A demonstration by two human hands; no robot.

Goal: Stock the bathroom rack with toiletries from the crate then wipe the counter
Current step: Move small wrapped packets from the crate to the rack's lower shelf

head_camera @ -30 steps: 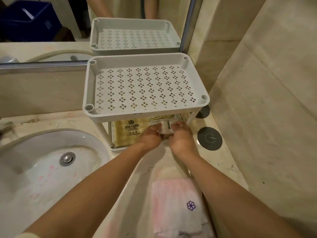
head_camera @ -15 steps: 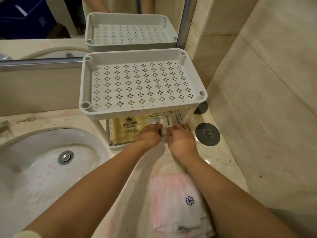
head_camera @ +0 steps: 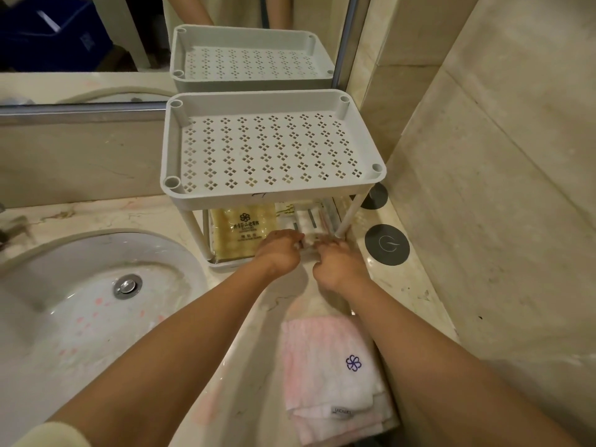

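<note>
Under the top shelf [head_camera: 267, 150], left hand [head_camera: 280, 250] and right hand [head_camera: 338, 264] both pinch a white packet [head_camera: 309, 241]; rack leg [head_camera: 350, 217] just beside the right fingers, yellow pack [head_camera: 240, 230] by the left.

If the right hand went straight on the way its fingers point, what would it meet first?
Past the small white packet the right hand pinches, probably the other wrapped toiletries on the rack's lower tier; the front right leg stands close beside that line, depth unclear.
</note>
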